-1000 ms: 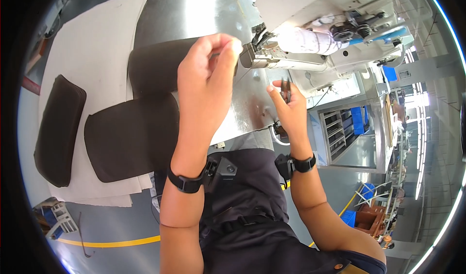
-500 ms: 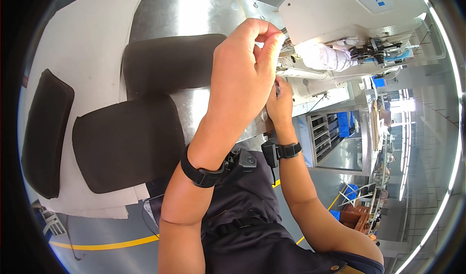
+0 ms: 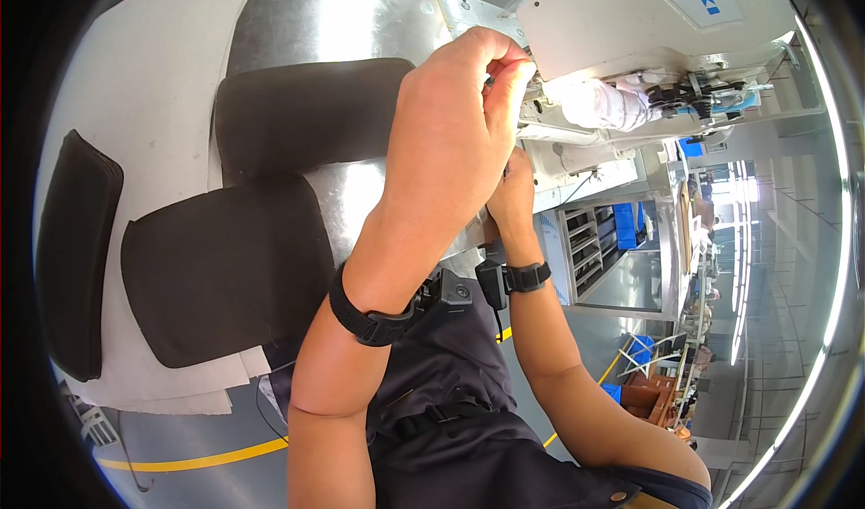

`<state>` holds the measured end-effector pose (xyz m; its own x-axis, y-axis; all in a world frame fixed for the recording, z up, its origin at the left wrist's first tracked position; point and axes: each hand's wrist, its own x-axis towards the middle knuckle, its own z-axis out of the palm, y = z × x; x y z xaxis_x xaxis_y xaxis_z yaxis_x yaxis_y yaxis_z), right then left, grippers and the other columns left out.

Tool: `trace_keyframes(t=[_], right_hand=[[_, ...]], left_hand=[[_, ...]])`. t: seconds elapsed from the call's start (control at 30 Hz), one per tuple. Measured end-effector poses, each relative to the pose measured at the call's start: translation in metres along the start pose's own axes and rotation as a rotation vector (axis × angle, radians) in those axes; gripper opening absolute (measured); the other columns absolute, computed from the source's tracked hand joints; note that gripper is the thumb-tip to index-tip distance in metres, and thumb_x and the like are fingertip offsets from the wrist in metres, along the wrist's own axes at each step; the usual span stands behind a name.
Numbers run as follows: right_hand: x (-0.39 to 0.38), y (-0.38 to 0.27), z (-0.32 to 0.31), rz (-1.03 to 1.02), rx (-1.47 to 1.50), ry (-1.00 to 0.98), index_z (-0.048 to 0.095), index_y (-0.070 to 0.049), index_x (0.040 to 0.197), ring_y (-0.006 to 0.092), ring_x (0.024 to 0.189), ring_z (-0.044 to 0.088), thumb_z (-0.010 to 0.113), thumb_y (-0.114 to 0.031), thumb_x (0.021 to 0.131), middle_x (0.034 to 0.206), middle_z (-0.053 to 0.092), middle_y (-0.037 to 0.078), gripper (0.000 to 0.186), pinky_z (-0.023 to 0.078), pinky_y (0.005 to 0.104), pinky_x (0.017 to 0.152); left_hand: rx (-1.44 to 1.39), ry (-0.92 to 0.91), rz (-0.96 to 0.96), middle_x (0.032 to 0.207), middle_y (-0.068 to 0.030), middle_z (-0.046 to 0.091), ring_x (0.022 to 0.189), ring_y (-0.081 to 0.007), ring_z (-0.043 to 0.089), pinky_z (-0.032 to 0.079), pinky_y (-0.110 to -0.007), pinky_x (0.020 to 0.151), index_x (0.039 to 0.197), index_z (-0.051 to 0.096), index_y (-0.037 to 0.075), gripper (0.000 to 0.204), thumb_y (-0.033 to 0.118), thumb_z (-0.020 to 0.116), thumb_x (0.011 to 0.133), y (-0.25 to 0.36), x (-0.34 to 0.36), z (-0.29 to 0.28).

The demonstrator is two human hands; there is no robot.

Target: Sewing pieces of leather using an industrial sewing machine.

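My left hand [image 3: 443, 140] is raised at the sewing machine [image 3: 649, 13], thumb and forefinger pinched near its needle end; what they hold, if anything, is too small to make out. Partly hidden behind it, my right hand [image 3: 511, 194] has curled fingers round a small dark object, mostly out of sight. The machine is off-white, with a wrapped cylindrical arm [image 3: 599, 104]. Left of my hands lie a long dark padded panel [image 3: 297, 113] and a squarish dark panel [image 3: 216, 275] on the steel worktop [image 3: 279, 13] and white sheets [image 3: 162, 86].
A narrow dark padded piece [image 3: 77, 248] lies at the far left on the sheets. To the right are a metal rack [image 3: 586, 243] with blue bins [image 3: 628, 225], a folding chair [image 3: 638, 351], brown wooden furniture [image 3: 649, 396] and yellow floor lines [image 3: 194, 461].
My left hand has moved right and up to the machine, still pinched. My right hand has shifted slightly left, behind it, hiding the dark tool that showed in its fingers earlier.
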<state>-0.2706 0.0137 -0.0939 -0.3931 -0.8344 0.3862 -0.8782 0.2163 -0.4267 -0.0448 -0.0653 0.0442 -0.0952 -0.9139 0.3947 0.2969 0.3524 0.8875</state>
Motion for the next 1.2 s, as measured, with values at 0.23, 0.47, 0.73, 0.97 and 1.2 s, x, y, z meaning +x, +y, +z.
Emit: trace_keyframes(t=[0.23, 0.47, 0.73, 0.97, 1.2], right_hand=[[0.001, 0.002, 0.001, -0.048, 0.004, 0.011, 0.071, 0.004, 0.111, 0.0413, 0.104, 0.065, 0.056, -0.010, 0.098, 0.110, 0.071, 0.024, 0.024, 0.051, 0.0482, 0.095], [-0.001, -0.007, -0.002, -0.060, -0.011, 0.065, 0.071, 0.005, 0.110, 0.0416, 0.103, 0.066, 0.056, -0.010, 0.098, 0.110, 0.071, 0.024, 0.024, 0.051, 0.0485, 0.095], [-0.001, -0.010, -0.003, -0.034, 0.002, 0.058, 0.071, 0.004, 0.111, 0.0415, 0.104, 0.065, 0.056, -0.010, 0.098, 0.110, 0.071, 0.024, 0.024, 0.051, 0.0481, 0.095], [0.000, -0.012, -0.004, -0.013, -0.001, 0.050, 0.071, 0.004, 0.110, 0.0411, 0.104, 0.066, 0.057, -0.011, 0.097, 0.110, 0.071, 0.023, 0.024, 0.050, 0.0479, 0.095], [0.000, -0.009, -0.003, -0.033, 0.003, 0.051, 0.071, 0.004, 0.110, 0.0408, 0.103, 0.066, 0.057, -0.011, 0.098, 0.110, 0.071, 0.023, 0.024, 0.051, 0.0475, 0.094]], left_hand=[[0.127, 0.013, 0.097, 0.089, -0.0096, 0.073, 0.067, -0.0147, 0.064, 0.053, -0.029, 0.065, 0.106, 0.069, -0.001, 0.013, 0.008, 0.069, 0.097, -0.007, -0.001, 0.005], [0.147, 0.037, 0.117, 0.088, -0.0102, 0.074, 0.065, -0.0152, 0.065, 0.053, -0.029, 0.064, 0.106, 0.070, -0.001, 0.013, 0.008, 0.069, 0.096, -0.006, -0.001, 0.005], [0.160, 0.047, 0.135, 0.088, -0.0105, 0.073, 0.063, -0.0142, 0.062, 0.051, -0.029, 0.063, 0.105, 0.070, -0.001, 0.012, 0.007, 0.069, 0.096, -0.005, 0.002, 0.004], [0.208, 0.030, 0.143, 0.088, -0.0095, 0.073, 0.061, -0.0148, 0.058, 0.050, -0.029, 0.062, 0.104, 0.069, 0.000, 0.012, 0.006, 0.070, 0.093, -0.006, 0.003, 0.003], [0.325, 0.036, 0.189, 0.088, -0.0101, 0.074, 0.060, -0.0160, 0.057, 0.050, -0.030, 0.061, 0.103, 0.070, 0.000, 0.014, 0.004, 0.072, 0.090, -0.006, 0.005, 0.003]])
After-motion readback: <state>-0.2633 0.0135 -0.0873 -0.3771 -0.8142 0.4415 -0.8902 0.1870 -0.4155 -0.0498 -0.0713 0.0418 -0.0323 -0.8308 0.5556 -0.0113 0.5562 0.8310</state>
